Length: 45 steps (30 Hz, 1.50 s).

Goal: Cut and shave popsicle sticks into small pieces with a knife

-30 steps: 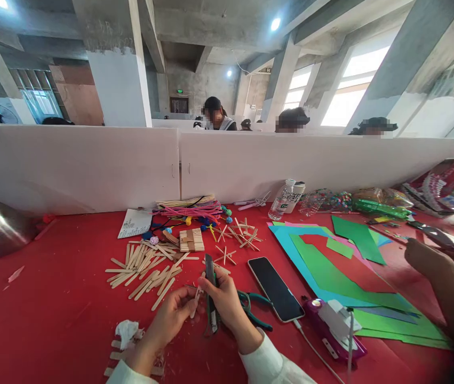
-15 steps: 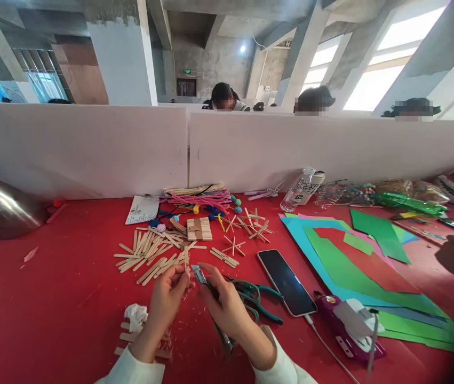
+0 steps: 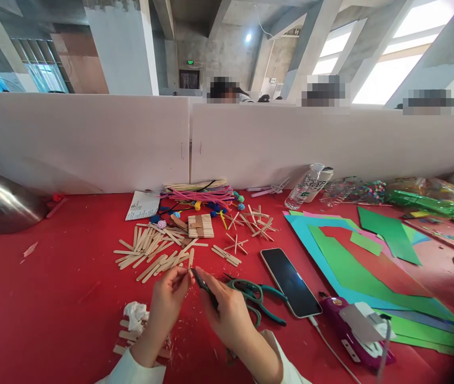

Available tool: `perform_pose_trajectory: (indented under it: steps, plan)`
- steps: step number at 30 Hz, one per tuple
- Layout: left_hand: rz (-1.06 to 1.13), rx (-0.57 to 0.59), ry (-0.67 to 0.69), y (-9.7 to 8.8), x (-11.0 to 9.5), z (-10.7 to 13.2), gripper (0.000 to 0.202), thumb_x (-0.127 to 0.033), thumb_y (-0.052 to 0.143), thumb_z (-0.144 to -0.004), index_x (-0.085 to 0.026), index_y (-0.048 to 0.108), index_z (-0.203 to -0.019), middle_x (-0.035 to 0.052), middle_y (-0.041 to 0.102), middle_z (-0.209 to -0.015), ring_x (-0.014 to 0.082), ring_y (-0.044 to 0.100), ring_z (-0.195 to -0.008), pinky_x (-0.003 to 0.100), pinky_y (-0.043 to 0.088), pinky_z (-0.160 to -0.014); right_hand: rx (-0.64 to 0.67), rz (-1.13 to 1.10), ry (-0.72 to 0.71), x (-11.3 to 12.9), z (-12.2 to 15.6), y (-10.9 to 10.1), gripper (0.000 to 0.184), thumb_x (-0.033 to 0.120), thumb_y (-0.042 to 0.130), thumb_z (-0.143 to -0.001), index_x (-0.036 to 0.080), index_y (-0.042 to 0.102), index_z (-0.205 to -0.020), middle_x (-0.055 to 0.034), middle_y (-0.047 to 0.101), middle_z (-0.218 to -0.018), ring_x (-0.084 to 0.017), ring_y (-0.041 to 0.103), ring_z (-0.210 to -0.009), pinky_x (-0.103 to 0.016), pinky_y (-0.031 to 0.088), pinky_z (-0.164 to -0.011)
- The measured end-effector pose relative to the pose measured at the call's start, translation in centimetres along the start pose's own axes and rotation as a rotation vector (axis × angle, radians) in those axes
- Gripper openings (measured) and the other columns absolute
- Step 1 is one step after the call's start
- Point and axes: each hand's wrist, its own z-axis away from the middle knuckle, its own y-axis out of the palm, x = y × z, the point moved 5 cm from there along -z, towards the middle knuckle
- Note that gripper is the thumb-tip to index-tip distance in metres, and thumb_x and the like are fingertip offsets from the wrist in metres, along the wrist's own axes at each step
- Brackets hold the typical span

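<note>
Between the thumb and fingers of my left hand (image 3: 168,294) a wooden craft stick (image 3: 191,258) is pinched, its upper end pointing up and away. My right hand (image 3: 227,309) is closed around a utility knife (image 3: 203,285), whose tip meets the stick close to my left fingertips. Past my hands lies a loose pile of craft sticks (image 3: 146,249), with a banded bundle of sticks (image 3: 201,226) behind it. Green-handled scissors (image 3: 251,290) and teal-handled pliers (image 3: 277,293) rest just right of my right hand. Pale shavings are scattered below.
A smartphone (image 3: 291,282) on a cable lies right of the pliers, near a purple power strip (image 3: 342,325). Coloured paper sheets (image 3: 342,261) cover the right side. A metal jug (image 3: 6,197) stands left; a white partition (image 3: 78,144) runs along the back.
The knife has turned and come left to the stick; its blade stood slightly apart from it before. My left hand keeps its pinch. The whole view has shifted slightly.
</note>
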Motion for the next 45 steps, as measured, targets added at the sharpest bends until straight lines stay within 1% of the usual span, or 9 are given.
perform_pose_trajectory:
  steps: [8,16,20,23,27,33,36,40,45]
  plan:
    - [-0.161,-0.044,0.083,-0.2,0.9,0.1,0.024,-0.043,0.054,-0.078,-0.02,0.06,-0.073,0.0018,0.063,-0.065,0.0171,0.056,-0.058,0.023,0.04,-0.055,0.028,0.045,0.042,-0.1,0.3,0.4,0.05,0.008,0.041,-0.077,0.013,0.054,-0.126,-0.0154,0.069,-0.102,-0.026,0.067,-0.09,-0.035,0.054,-0.075]
    - [-0.181,-0.104,0.064,-0.3,0.7,0.4,0.03,-0.048,0.054,-0.075,-0.02,0.064,-0.072,0.0007,0.06,-0.057,0.0155,0.05,-0.051,0.024,0.037,-0.05,0.045,-0.291,0.238,-0.4,-0.2,0.1,0.044,0.012,0.047,-0.075,0.017,0.063,-0.116,-0.0096,0.07,-0.104,-0.026,0.065,-0.096,-0.036,0.05,-0.082]
    - [-0.172,-0.123,0.079,-0.3,0.9,0.5,0.029,-0.045,0.054,-0.076,-0.018,0.064,-0.073,0.0027,0.063,-0.062,0.0162,0.053,-0.055,0.024,0.039,-0.051,0.03,-0.526,0.363,-0.9,-0.1,0.8,0.038,0.02,0.05,-0.075,0.016,0.066,-0.109,-0.0037,0.071,-0.086,-0.019,0.062,-0.071,-0.029,0.049,-0.064]
    - [-0.173,-0.149,0.1,-0.3,1.0,0.4,0.026,-0.041,0.053,-0.077,-0.018,0.063,-0.073,0.0024,0.063,-0.061,0.0159,0.054,-0.054,0.023,0.04,-0.051,0.015,-0.696,0.482,-1.4,0.1,1.6,0.04,0.026,0.055,-0.072,0.013,0.066,-0.109,0.0003,0.065,-0.066,-0.012,0.048,-0.051,-0.024,0.039,-0.049]
    - [-0.142,-0.158,0.101,-0.3,0.9,0.3,0.023,-0.038,0.052,-0.077,-0.018,0.062,-0.074,0.0019,0.064,-0.062,0.0164,0.057,-0.056,0.023,0.042,-0.053,-0.053,-0.861,0.585,-1.8,0.3,2.1,0.045,0.03,0.064,-0.066,0.013,0.066,-0.107,0.0003,0.065,-0.068,-0.011,0.046,-0.054,-0.023,0.036,-0.052]
    - [-0.122,-0.173,0.087,-0.4,0.5,0.5,0.023,-0.038,0.051,-0.077,-0.018,0.062,-0.073,0.0007,0.062,-0.059,0.0146,0.055,-0.05,0.023,0.042,-0.051,-0.051,-0.939,0.583,-1.4,0.2,2.5,0.044,0.034,0.066,-0.066,0.016,0.068,-0.106,-0.0006,0.067,-0.074,-0.012,0.05,-0.057,-0.024,0.041,-0.056]
    - [-0.145,-0.177,0.11,-0.4,0.5,0.6,0.022,-0.036,0.05,-0.078,-0.018,0.062,-0.074,0.0012,0.063,-0.06,0.0151,0.056,-0.053,0.023,0.042,-0.052,-0.038,-0.808,0.519,-1.0,0.3,2.5,0.045,0.033,0.06,-0.071,0.016,0.065,-0.112,-0.0012,0.067,-0.072,-0.013,0.05,-0.055,-0.024,0.042,-0.052]
    - [-0.167,-0.201,0.124,-0.5,0.5,0.7,0.022,-0.036,0.052,-0.078,-0.018,0.063,-0.076,0.0031,0.065,-0.064,0.0167,0.059,-0.058,0.024,0.044,-0.055,-0.061,-0.572,0.391,-0.3,0.4,1.9,0.046,0.026,0.054,-0.075,0.015,0.061,-0.119,-0.0053,0.07,-0.088,-0.017,0.059,-0.069,-0.028,0.048,-0.064]
    - [-0.059,-0.194,0.088,-0.4,0.2,0.5,0.024,-0.039,0.053,-0.076,-0.017,0.062,-0.075,0.002,0.063,-0.059,0.0168,0.059,-0.057,0.025,0.046,-0.054,-0.028,-0.653,0.403,-0.3,0.4,1.8,0.044,0.028,0.05,-0.08,0.013,0.06,-0.12,-0.0002,0.066,-0.068,-0.011,0.051,-0.049,-0.022,0.043,-0.046]
